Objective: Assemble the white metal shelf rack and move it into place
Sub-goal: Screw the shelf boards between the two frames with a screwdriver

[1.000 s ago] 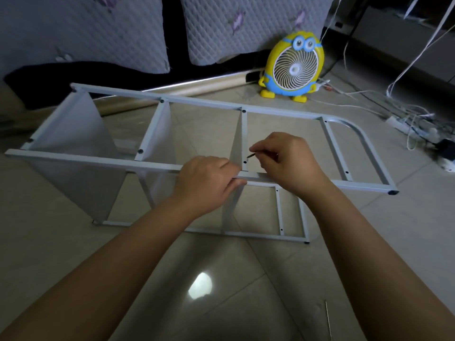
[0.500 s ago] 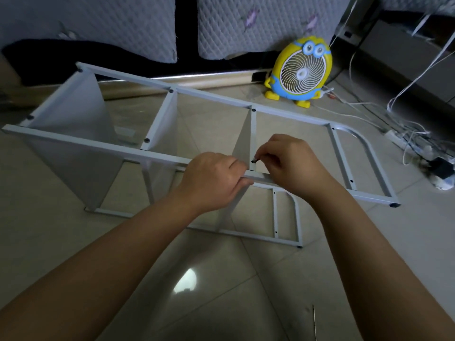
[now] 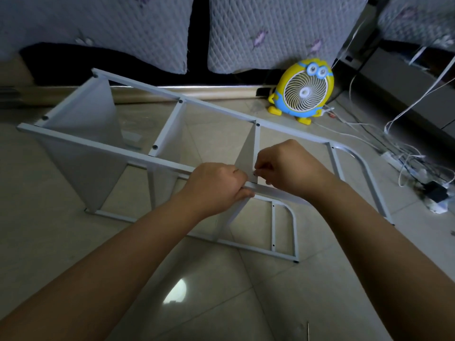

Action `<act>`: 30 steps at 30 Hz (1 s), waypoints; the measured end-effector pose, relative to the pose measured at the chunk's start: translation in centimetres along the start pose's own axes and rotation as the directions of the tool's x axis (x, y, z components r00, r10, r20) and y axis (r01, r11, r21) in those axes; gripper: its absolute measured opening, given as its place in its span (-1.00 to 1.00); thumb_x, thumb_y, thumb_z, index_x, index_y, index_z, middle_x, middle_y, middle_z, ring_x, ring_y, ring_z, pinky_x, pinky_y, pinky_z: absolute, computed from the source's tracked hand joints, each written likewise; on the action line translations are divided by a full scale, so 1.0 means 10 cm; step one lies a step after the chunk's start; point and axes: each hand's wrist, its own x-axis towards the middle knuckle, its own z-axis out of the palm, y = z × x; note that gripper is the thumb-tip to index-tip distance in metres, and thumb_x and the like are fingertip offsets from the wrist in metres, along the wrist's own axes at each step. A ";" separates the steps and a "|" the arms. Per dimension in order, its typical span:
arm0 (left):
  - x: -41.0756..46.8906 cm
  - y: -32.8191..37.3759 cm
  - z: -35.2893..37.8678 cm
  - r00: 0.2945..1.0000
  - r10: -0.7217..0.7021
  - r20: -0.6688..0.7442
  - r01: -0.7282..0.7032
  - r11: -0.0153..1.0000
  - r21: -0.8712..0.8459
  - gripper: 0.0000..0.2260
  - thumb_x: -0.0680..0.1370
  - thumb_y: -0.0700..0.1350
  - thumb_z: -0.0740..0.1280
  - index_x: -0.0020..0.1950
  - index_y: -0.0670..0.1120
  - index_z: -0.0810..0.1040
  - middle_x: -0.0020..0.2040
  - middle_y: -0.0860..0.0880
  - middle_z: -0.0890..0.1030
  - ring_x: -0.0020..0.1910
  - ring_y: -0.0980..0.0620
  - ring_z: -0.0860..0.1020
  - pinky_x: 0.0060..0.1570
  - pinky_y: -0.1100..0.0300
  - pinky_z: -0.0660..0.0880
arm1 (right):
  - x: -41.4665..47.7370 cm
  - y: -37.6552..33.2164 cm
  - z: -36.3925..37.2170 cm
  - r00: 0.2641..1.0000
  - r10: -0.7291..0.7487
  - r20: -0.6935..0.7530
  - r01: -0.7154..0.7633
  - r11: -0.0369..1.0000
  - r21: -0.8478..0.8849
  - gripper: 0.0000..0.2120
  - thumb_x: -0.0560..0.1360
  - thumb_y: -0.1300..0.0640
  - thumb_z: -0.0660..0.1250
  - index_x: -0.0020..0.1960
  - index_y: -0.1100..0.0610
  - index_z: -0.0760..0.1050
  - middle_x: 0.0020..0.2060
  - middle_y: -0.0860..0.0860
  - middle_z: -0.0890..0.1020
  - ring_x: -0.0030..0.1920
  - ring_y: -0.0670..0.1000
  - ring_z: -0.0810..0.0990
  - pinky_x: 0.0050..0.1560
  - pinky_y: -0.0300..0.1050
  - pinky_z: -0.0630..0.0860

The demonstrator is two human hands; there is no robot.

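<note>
The white metal shelf rack (image 3: 103, 146) lies on its side on the tiled floor, with three white shelf panels standing between its two ladder-like side frames. My left hand (image 3: 216, 184) grips the near top rail just left of the third shelf panel (image 3: 247, 153). Just to its right, my right hand (image 3: 285, 166) pinches a small dark screw (image 3: 255, 172) at the joint where that panel meets the rail. The screw is mostly hidden by my fingertips.
A yellow and blue cartoon fan (image 3: 304, 91) stands on the floor behind the rack. White cables and a power strip (image 3: 394, 161) lie at the right. Quilted grey covers (image 3: 270, 30) hang at the back. A thin metal rod (image 3: 307, 331) lies on the floor near the bottom edge.
My right hand has brought the screw down to the joint on the rail. The view has shifted, so the rack sits more slanted in frame. My left hand keeps its grip.
</note>
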 end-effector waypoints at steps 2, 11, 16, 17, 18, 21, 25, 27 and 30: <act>-0.01 -0.08 -0.01 0.982 -0.070 0.175 0.071 0.997 0.001 -0.64 0.59 0.16 0.06 0.02 -0.07 0.49 -0.04 -0.01 0.52 -0.04 0.03 0.49 -0.19 0.23 0.26 | 0.00 -0.01 0.01 0.999 -0.037 -0.001 0.037 0.999 -0.016 -0.83 0.49 0.23 0.28 0.00 0.26 0.60 -0.09 0.18 0.65 -0.01 0.17 0.57 -0.01 -0.05 0.44; -0.16 -0.29 -0.05 0.978 -0.080 0.193 0.097 0.992 -0.077 -0.69 0.58 0.13 0.11 -0.01 -0.05 0.52 -0.19 0.07 0.39 -0.19 0.10 0.34 -0.19 0.23 0.27 | 0.11 -0.06 -0.04 0.991 -0.092 0.102 0.107 0.983 -0.148 -0.78 0.54 0.22 0.19 0.11 0.22 0.54 0.04 0.14 0.59 0.08 0.13 0.51 0.05 -0.08 0.38; -0.16 -0.28 0.04 0.994 0.008 -0.105 -0.019 0.995 -0.101 -0.73 0.41 0.03 0.33 -0.39 -0.12 0.52 -0.49 -0.02 0.47 -0.55 -0.01 0.42 -0.46 0.29 0.21 | 0.05 -0.08 -0.03 0.988 -0.077 0.136 0.117 0.939 -0.322 -0.72 0.60 0.08 0.08 0.10 0.23 0.46 0.04 0.15 0.53 0.04 0.17 0.50 -0.11 -0.06 0.33; -0.16 -0.27 0.05 0.990 0.004 -0.139 -0.019 0.994 -0.106 -0.73 0.37 0.03 0.33 -0.44 -0.12 0.51 -0.54 -0.02 0.45 -0.59 -0.01 0.41 -0.49 0.32 0.20 | 0.04 -0.08 -0.02 0.988 -0.072 0.135 0.115 0.931 -0.346 -0.72 0.60 0.08 0.07 0.10 0.23 0.45 0.04 0.15 0.52 0.03 0.18 0.51 -0.15 -0.07 0.30; -0.16 -0.27 0.06 0.988 0.000 -0.153 -0.018 0.993 -0.115 -0.71 0.37 0.04 0.32 -0.45 -0.12 0.50 -0.55 -0.01 0.44 -0.61 0.00 0.40 -0.51 0.33 0.19 | 0.03 -0.08 0.00 0.989 -0.057 0.134 0.102 0.925 -0.366 -0.72 0.61 0.07 0.05 0.11 0.22 0.43 0.05 0.14 0.52 0.03 0.19 0.51 -0.18 -0.09 0.28; -0.17 -0.24 0.09 0.986 -0.007 -0.168 -0.018 0.989 -0.144 -0.64 0.42 0.09 0.19 -0.47 -0.11 0.49 -0.56 -0.01 0.45 -0.62 0.00 0.41 -0.52 0.33 0.19 | 0.01 -0.10 0.08 0.991 0.044 0.125 0.008 0.922 -0.388 -0.75 0.61 0.07 0.04 0.10 0.20 0.39 0.03 0.14 0.54 0.02 0.19 0.53 -0.21 -0.13 0.27; -0.17 -0.22 0.10 0.988 -0.010 -0.152 -0.012 0.990 -0.141 -0.69 0.37 0.07 0.30 -0.48 -0.10 0.50 -0.57 0.00 0.45 -0.63 0.00 0.42 -0.55 0.34 0.19 | -0.01 -0.10 0.14 0.983 0.109 0.145 -0.053 0.937 -0.345 -0.79 0.59 0.11 0.09 0.08 0.21 0.40 0.01 0.15 0.56 0.02 0.17 0.54 -0.21 -0.15 0.28; -0.15 -0.23 0.09 0.987 -0.010 -0.158 -0.011 0.990 -0.138 -0.71 0.35 0.06 0.32 -0.47 -0.10 0.50 -0.57 0.00 0.45 -0.63 0.00 0.42 -0.56 0.32 0.19 | 0.03 -0.07 0.07 0.978 0.081 0.192 -0.020 0.954 -0.298 -0.78 0.60 0.11 0.09 0.10 0.21 0.41 0.06 0.15 0.55 0.06 0.15 0.52 -0.13 -0.13 0.33; -0.15 -0.24 0.07 0.983 -0.030 -0.183 0.001 0.988 -0.157 -0.71 0.34 0.05 0.34 -0.48 -0.12 0.49 -0.58 -0.01 0.43 -0.64 0.00 0.40 -0.56 0.33 0.18 | 0.08 -0.07 -0.02 0.963 0.039 0.265 0.043 0.954 -0.296 -0.79 0.60 0.13 0.09 0.12 0.22 0.41 0.07 0.16 0.53 0.07 0.14 0.50 -0.06 -0.14 0.33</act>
